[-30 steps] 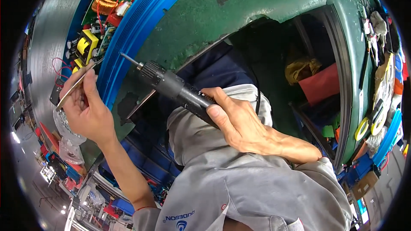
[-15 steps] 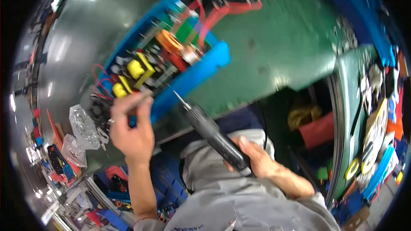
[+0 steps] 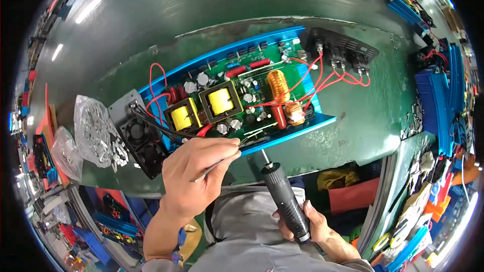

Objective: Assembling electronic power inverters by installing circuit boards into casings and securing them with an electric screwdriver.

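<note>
My left hand (image 3: 194, 176) is closed on slim metal tweezers (image 3: 206, 171), whose far end reaches the near inner side of a blue metal case (image 3: 322, 121). Inside the case is a green circuit board with two yellow transformers (image 3: 220, 102) and copper coils (image 3: 277, 85). My right hand (image 3: 312, 224) grips a black electric screwdriver (image 3: 285, 196). Its bit points up at the near wall of the case; whether it touches cannot be told. Red wires run from the board to a black end panel (image 3: 345, 48) on the right. A panel with two black fans (image 3: 141, 138) lies at the left end.
Clear plastic bags (image 3: 91, 126) lie left of the fans, with small metal parts beside them. More blue cases (image 3: 433, 100) stand at the right of the green table (image 3: 363, 121). Below the table edge, a red item (image 3: 353, 196) and a yellowish cloth (image 3: 337, 179) sit on a shelf.
The case appears turned, from steeply slanted to lying more level across the view. My left hand is now further right along its near side. The screwdriver stands more upright in my right hand.
</note>
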Tool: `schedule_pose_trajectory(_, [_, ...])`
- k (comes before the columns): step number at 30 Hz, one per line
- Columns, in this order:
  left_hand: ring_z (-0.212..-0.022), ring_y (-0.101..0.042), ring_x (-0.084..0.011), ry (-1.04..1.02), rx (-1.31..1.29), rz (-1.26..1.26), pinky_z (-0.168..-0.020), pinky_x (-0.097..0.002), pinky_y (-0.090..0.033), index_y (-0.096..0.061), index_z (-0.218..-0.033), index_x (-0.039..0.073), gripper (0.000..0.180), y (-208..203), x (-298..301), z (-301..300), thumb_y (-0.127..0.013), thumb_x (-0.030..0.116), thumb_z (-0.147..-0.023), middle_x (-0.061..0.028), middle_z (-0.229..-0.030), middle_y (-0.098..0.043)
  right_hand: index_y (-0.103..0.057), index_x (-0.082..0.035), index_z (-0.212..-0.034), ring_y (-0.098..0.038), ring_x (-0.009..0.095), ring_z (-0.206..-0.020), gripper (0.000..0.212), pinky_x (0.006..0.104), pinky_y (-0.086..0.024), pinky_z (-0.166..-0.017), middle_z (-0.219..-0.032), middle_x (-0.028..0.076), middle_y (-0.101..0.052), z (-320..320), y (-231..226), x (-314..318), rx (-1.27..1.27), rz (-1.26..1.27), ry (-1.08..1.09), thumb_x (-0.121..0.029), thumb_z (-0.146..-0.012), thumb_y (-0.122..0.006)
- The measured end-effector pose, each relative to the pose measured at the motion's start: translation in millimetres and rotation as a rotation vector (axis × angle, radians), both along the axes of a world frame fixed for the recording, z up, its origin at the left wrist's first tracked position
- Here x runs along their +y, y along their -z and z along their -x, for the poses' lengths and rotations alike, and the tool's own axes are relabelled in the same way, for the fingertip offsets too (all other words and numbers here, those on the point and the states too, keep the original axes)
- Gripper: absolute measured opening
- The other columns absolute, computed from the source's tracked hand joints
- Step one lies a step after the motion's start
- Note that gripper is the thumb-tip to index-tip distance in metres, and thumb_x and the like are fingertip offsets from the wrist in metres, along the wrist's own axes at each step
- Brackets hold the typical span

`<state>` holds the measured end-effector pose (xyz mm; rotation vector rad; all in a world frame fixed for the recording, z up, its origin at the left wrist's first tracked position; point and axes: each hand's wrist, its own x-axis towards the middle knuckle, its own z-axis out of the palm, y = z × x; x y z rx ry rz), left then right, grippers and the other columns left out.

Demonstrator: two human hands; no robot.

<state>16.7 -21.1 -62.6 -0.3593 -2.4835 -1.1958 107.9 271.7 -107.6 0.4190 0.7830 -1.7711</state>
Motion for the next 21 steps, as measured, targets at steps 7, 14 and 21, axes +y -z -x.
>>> schedule_pose_trajectory(7, [-0.082,-0.074,-0.0260,0.020,-0.038,0.009,-0.069,-0.0320,-0.058,-0.064,-0.101,0.004,0.029,-1,0,2,-0.078,-0.009,-0.080,-0.0140,-0.094,-0.076,-0.052,0.006,-0.137,-0.051,0.020,-0.059,0.103,0.0317,-0.039,-0.055,-0.070,0.010,-0.057,-9,13,1,-0.221,0.277,0.050,-0.085,-0.091,-0.031])
schedule_pose_trajectory(14, [-0.077,-0.074,-0.0253,0.034,-0.028,0.020,-0.066,-0.0313,-0.058,-0.063,-0.102,0.004,0.030,-1,-2,1,-0.078,-0.008,-0.079,-0.0140,-0.092,-0.076,-0.051,0.006,-0.138,-0.054,0.015,-0.065,0.089,0.0272,-0.039,-0.056,-0.077,0.011,-0.061,-10,5,-2,-0.032,0.199,0.067,-0.069,-0.090,-0.058])
schedule_pose_trajectory(21, [-0.092,-0.073,-0.0350,0.037,-0.128,-0.194,-0.085,-0.0438,-0.060,-0.060,-0.105,0.001,0.011,-35,-1,-6,-0.054,0.010,-0.103,-0.0241,-0.101,-0.072,-0.055,0.002,-0.134,-0.057,0.011,-0.078,0.070,0.0261,-0.042,-0.071,-0.084,0.006,-0.064,1,-24,-4,0.077,-0.132,-0.054,-0.052,-0.091,-0.066])
